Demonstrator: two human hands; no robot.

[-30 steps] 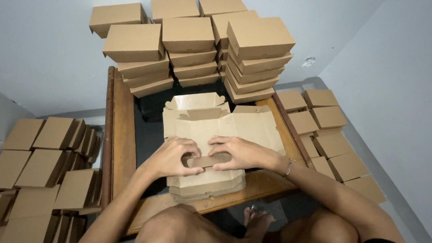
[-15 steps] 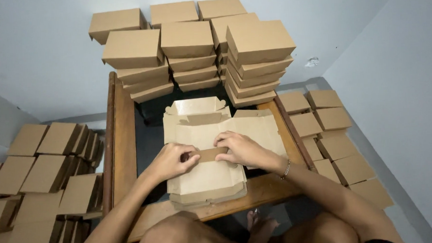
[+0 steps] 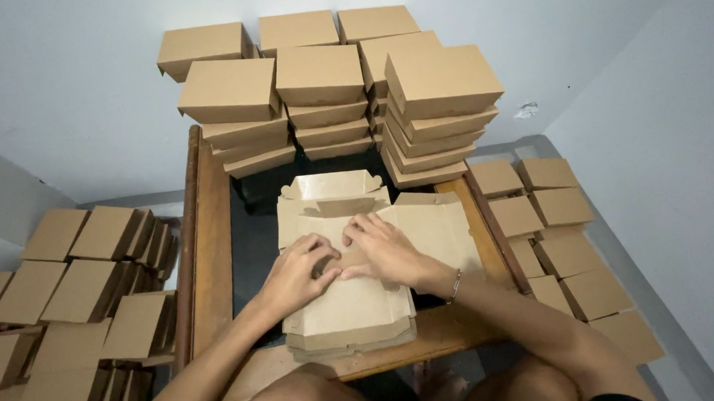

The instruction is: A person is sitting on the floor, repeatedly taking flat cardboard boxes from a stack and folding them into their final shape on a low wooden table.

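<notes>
I count two hands at frame centre: left hand (image 3: 296, 275) and right hand (image 3: 384, 251), fingers bent, pressing and pinching a small flap of the top flat box blank (image 3: 352, 299). The blank is matte brown cardboard, creased, lying on a stack of similar blanks (image 3: 350, 343) on the wooden table (image 3: 212, 245). At 12 o'clock, folded boxes (image 3: 321, 75) stand in about six piles. More boxes lie at 9 o'clock (image 3: 67, 290) and 3 o'clock (image 3: 556, 233); exact count unclear

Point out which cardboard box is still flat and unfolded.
The flat box blank under the left hand and right hand; the stacked boxes behind are folded shut.
</notes>
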